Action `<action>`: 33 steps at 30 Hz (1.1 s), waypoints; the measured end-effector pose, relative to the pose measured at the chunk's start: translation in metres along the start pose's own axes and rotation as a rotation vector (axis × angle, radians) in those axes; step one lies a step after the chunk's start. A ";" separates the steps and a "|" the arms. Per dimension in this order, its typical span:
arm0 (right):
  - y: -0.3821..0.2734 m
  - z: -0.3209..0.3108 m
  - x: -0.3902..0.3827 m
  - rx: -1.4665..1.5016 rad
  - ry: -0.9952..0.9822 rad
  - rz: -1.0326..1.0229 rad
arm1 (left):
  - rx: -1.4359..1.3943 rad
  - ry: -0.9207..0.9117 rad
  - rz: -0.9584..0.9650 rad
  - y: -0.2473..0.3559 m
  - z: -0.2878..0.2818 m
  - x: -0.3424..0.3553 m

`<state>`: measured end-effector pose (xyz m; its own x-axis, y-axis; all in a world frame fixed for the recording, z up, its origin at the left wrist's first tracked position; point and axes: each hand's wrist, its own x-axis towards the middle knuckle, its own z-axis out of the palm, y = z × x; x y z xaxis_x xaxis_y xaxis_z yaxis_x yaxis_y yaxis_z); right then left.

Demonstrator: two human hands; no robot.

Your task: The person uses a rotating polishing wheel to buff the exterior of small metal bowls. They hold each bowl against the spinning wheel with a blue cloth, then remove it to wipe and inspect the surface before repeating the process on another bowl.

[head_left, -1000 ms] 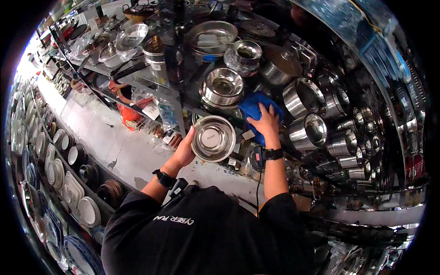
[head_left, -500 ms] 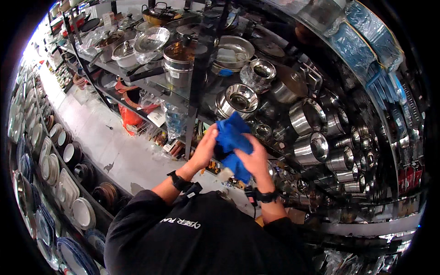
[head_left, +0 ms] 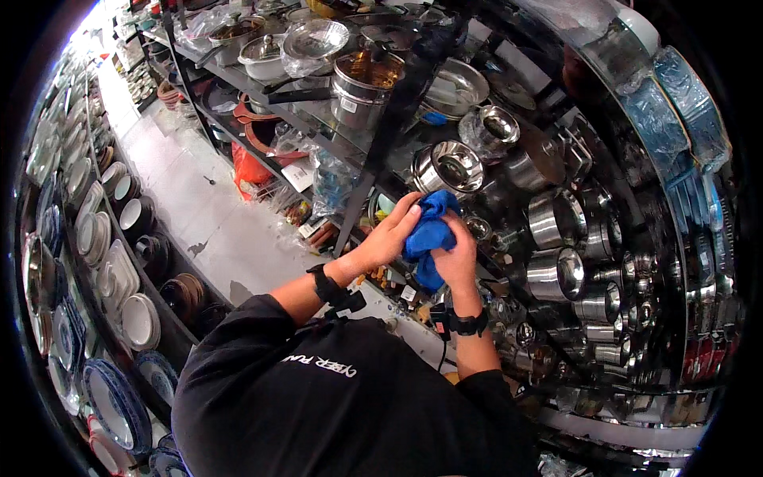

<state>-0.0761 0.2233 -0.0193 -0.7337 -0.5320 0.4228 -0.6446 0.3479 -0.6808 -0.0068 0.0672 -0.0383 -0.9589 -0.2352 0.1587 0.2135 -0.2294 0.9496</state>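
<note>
A crumpled blue cloth (head_left: 430,237) is held up between my two hands in front of the shelf. My left hand (head_left: 391,235) grips its left side, fingers bent around the edge. On the other side my right hand (head_left: 458,256) presses into the folds, and a loose end of cloth hangs below it. Whether anything lies inside the bundle is hidden. Just beyond the hands stands a shiny steel bowl-shaped pot (head_left: 447,168) on the dark shelf. A smaller steel bowl (head_left: 499,125) in plastic wrap sits behind it.
A black shelf post (head_left: 377,171) rises close beyond my left hand. Several steel pots (head_left: 556,273) crowd the shelf at right. A saucepan (head_left: 358,103) with a dark handle stands farther left. Stacked plates (head_left: 141,322) line the left rack beside the grey floor aisle (head_left: 179,199).
The cloth has been gathered into a tighter bundle, and its top no longer sticks up as far. My hands have drawn closer around it. The whole view has shifted, with the shelves appearing farther right.
</note>
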 end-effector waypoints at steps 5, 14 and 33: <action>-0.016 -0.009 -0.013 -0.001 -0.527 0.054 | 0.119 -0.245 -0.069 0.025 -0.027 0.005; -0.007 -0.052 -0.021 0.282 0.172 0.179 | -0.697 -0.123 -0.298 0.029 -0.038 -0.010; 0.033 -0.059 -0.067 0.886 -0.076 0.515 | -0.187 0.028 -0.095 0.011 -0.031 0.002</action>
<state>-0.0609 0.3159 -0.0354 -0.8409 -0.5373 -0.0639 0.1578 -0.1306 -0.9788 -0.0005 0.0348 -0.0357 -0.9713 -0.2300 0.0602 0.1554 -0.4226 0.8929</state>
